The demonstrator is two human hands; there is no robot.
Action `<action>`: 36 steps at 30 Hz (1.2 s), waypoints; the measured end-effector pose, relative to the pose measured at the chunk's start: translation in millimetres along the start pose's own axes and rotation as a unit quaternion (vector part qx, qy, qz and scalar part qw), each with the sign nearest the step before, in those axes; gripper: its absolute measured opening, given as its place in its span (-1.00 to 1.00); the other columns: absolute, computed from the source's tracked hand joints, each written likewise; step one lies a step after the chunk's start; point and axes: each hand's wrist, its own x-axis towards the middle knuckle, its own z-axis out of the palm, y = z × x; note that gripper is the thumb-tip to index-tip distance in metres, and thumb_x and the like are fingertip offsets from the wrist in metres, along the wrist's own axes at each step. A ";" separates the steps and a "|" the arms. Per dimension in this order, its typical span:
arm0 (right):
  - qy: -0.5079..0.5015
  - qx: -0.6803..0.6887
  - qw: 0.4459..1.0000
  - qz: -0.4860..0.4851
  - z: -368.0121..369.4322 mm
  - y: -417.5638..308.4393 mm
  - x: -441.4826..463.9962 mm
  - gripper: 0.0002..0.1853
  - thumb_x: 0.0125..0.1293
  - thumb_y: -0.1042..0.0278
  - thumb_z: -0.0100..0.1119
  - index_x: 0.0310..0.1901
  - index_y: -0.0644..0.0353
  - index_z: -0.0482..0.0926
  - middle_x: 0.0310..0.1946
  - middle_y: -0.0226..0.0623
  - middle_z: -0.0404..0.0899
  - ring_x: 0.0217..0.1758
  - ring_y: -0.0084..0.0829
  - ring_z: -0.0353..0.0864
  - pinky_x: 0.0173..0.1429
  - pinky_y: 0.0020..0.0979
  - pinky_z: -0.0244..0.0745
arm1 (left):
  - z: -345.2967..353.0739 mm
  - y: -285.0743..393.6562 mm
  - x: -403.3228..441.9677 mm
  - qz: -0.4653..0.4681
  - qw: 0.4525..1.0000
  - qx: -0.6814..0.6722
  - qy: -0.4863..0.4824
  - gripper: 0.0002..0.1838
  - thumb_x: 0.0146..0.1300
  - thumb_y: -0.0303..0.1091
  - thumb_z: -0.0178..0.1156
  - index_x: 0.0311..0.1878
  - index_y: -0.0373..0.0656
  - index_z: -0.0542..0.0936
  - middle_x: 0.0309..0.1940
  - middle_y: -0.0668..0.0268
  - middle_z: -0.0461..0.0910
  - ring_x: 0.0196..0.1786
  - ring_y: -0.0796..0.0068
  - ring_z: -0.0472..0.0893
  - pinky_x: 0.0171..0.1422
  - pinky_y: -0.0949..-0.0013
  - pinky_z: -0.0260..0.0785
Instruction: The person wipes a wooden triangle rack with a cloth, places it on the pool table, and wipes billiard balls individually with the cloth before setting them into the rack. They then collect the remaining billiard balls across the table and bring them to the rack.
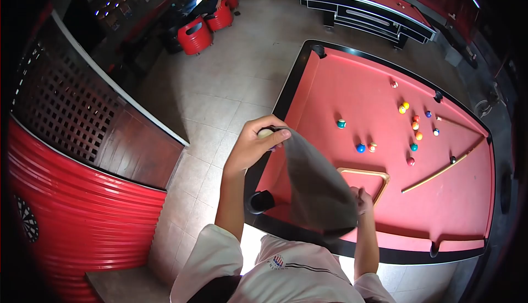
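Cloth point(322, 179), grey and loose, is hanging toward four o'clock from the view's centre, over the near side of the pink tabletop point(363, 94). Close to the centre, the left hand point(267, 138) is pinching a pale ball point(265, 133) and the cloth together, fingers curling behind and thumb pressing across the front; that hold is probably stopping the smooth, round ball from slipping out. At four o'clock, the right hand point(363, 199) is curling its fingers in beside the cloth's edge; whether it is pinching the cloth I cannot tell, as the grey folds are covering part of it. Between the two hands, the cloth is drooping in a wide fold, seemingly under its own weight. Just beyond the right hand, a wooden triangle point(363, 171) is lying flat, its shape likely serving for grouping balls, though I am seeing none inside its visible part. Loose coloured balls point(361, 148) are resting around three o'clock, with a cue point(434, 174) lying flat just past three. At six o'clock, a black pocket point(262, 201) is marking the tabletop's near corner, catching balls presumably being its purpose
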 end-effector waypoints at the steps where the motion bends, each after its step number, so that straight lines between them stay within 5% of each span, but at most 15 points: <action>1: 0.324 0.037 0.945 -0.025 -12.0 24.8 -1.8 -0.61 0.38 0.13 0.12 0.04 0.29 0.53 -0.12 -0.20 0.64 -0.04 -0.29 0.63 0.12 -0.39 0.50 | 2.6 -1.9 0.0 -0.031 0.999 -0.038 -0.004 -0.90 0.24 -0.40 0.32 -0.27 -0.21 0.65 -0.41 0.46 0.58 -0.36 0.70 0.53 -0.29 0.58 0.38; 2: 0.413 0.048 0.908 -0.041 -25.7 44.1 -7.0 -0.61 0.38 0.13 0.12 0.04 0.29 0.53 -0.12 -0.20 0.63 -0.04 -0.29 0.63 0.12 -0.39 0.50 | 10.7 -10.9 3.1 -0.026 0.999 -0.033 -0.011 -0.89 0.25 -0.35 0.32 -0.26 -0.17 0.65 -0.42 0.47 0.58 -0.37 0.72 0.54 -0.31 0.58 0.39; 7: 0.268 0.000 0.963 -0.010 -27.3 87.3 -33.6 -0.62 0.40 0.14 0.10 0.05 0.28 0.53 -0.11 -0.21 0.63 -0.03 -0.31 0.62 0.13 -0.39 0.50 | 42.2 -101.1 20.8 -0.094 0.992 -0.014 -0.085 -0.80 0.21 -0.28 0.36 -0.26 -0.23 0.66 -0.36 0.44 0.58 -0.39 0.74 0.53 -0.39 0.57 0.36; 8: 0.249 -0.030 0.968 -0.008 -23.1 87.3 -33.0 -0.62 0.40 0.14 0.10 0.05 0.28 0.53 -0.11 -0.21 0.62 -0.02 -0.31 0.62 0.13 -0.39 0.50 | 47.4 -120.1 19.1 -0.120 0.990 0.010 -0.071 -0.81 0.22 -0.33 0.33 -0.20 -0.24 0.65 -0.33 0.35 0.58 -0.32 0.55 0.60 -0.30 0.46 0.43; 11: 0.217 -0.097 0.971 -0.006 -13.1 89.5 -40.8 -0.63 0.41 0.14 0.08 0.06 0.28 0.52 -0.10 -0.21 0.62 -0.02 -0.32 0.62 0.13 -0.39 0.50 | 83.9 -187.7 -0.4 0.142 0.903 0.317 0.253 -0.78 0.20 -0.37 0.30 -0.13 -0.26 0.63 -0.31 0.20 0.58 -0.18 0.21 0.63 -0.07 0.29 0.48; 13: 0.207 -0.119 0.971 -0.005 -10.2 90.3 -44.2 -0.63 0.42 0.14 0.08 0.06 0.27 0.52 -0.09 -0.21 0.62 -0.01 -0.32 0.61 0.13 -0.39 0.50 | 110.5 -185.1 -30.4 0.020 0.969 0.183 0.165 -0.71 0.23 -0.39 0.25 -0.02 -0.29 0.56 -0.10 0.05 0.56 0.05 -0.02 0.55 0.18 0.17 0.39; 15: 0.200 -0.139 0.970 -0.008 -9.2 91.1 -42.0 -0.63 0.42 0.15 0.07 0.06 0.27 0.52 -0.09 -0.22 0.61 -0.01 -0.33 0.61 0.13 -0.39 0.49 | 146.8 -230.2 -62.6 0.027 0.986 0.161 0.032 -0.58 0.34 -0.21 0.14 0.16 -0.28 0.49 0.19 0.02 0.44 0.23 -0.06 0.44 0.33 0.12 0.28; 17: 0.193 -0.155 0.969 -0.010 -8.8 91.8 -39.9 -0.64 0.43 0.15 0.06 0.06 0.27 0.52 -0.08 -0.22 0.61 -0.01 -0.34 0.61 0.13 -0.39 0.49 | 180.6 -225.2 -103.0 0.068 0.807 0.586 0.031 -0.41 0.43 -0.01 -0.04 0.32 -0.29 0.36 0.36 -0.04 0.27 0.36 -0.11 0.30 0.42 0.06 0.15; 20: 0.186 -0.168 0.968 -0.016 -9.3 91.4 -39.2 -0.64 0.44 0.15 0.05 0.07 0.26 0.52 -0.08 -0.22 0.60 0.00 -0.34 0.60 0.14 -0.39 0.49 | 183.4 -260.7 -120.3 -0.056 0.786 0.615 0.026 -0.33 0.46 0.07 -0.11 0.41 -0.28 0.24 0.34 -0.17 0.23 0.39 -0.17 0.25 0.47 0.07 0.10; 23: 0.188 -0.182 0.965 -0.027 -11.5 85.8 -46.3 -0.65 0.44 0.16 0.03 0.07 0.26 0.51 -0.07 -0.23 0.60 0.01 -0.35 0.60 0.14 -0.40 0.49 | 155.0 -291.1 -118.7 -0.131 0.955 0.263 0.043 -0.32 0.46 0.06 -0.10 0.38 -0.36 0.26 0.34 -0.20 0.24 0.37 -0.18 0.27 0.44 0.02 0.13; 27: 0.180 -0.214 0.960 -0.036 -13.6 76.0 -48.8 -0.65 0.46 0.16 0.02 0.08 0.25 0.51 -0.06 -0.23 0.59 0.01 -0.37 0.59 0.14 -0.40 0.49 | 133.2 -237.2 -106.8 -0.210 0.962 0.091 -0.147 -0.21 0.23 0.08 0.27 0.43 -0.11 0.28 0.40 -0.08 0.14 0.40 -0.04 0.28 0.41 0.11 0.21; 28: 0.178 -0.220 0.959 -0.036 -14.3 74.4 -46.5 -0.65 0.46 0.16 0.01 0.08 0.25 0.51 -0.06 -0.24 0.59 0.02 -0.37 0.59 0.14 -0.40 0.49 | 137.2 -243.1 -108.9 -0.119 0.970 0.135 -0.162 -0.07 0.02 0.18 0.39 0.44 0.05 0.29 0.43 -0.01 0.09 0.46 -0.09 0.15 0.47 0.02 0.12; 31: 0.166 -0.246 0.954 -0.036 -17.7 70.7 -31.0 -0.66 0.47 0.17 0.00 0.08 0.25 0.51 -0.05 -0.24 0.59 0.02 -0.38 0.59 0.15 -0.40 0.49 | 163.0 -229.1 -109.0 0.049 0.916 0.342 -0.206 0.02 -0.12 0.22 0.44 0.45 0.11 0.29 0.44 0.04 0.07 0.50 -0.20 -0.01 0.49 -0.17 -0.01; 33: 0.157 -0.262 0.951 -0.036 -21.7 68.6 -21.9 -0.66 0.47 0.17 -0.01 0.09 0.25 0.50 -0.04 -0.24 0.58 0.03 -0.38 0.58 0.15 -0.40 0.49 | 187.4 -237.9 -111.1 0.110 0.932 0.277 -0.208 -0.01 -0.19 0.12 0.48 0.41 0.13 0.35 0.39 0.15 0.20 0.47 -0.18 0.05 0.45 -0.31 -0.05; 36: 0.151 -0.288 0.945 -0.040 -29.6 58.6 -14.5 -0.66 0.48 0.17 -0.02 0.09 0.24 0.50 -0.04 -0.25 0.58 0.03 -0.39 0.58 0.15 -0.40 0.48 | 191.1 -185.9 -98.3 0.114 0.931 0.217 -0.269 -0.41 0.05 -0.17 0.38 0.20 0.00 0.51 0.18 0.19 0.44 0.32 0.05 0.32 0.32 -0.05 0.19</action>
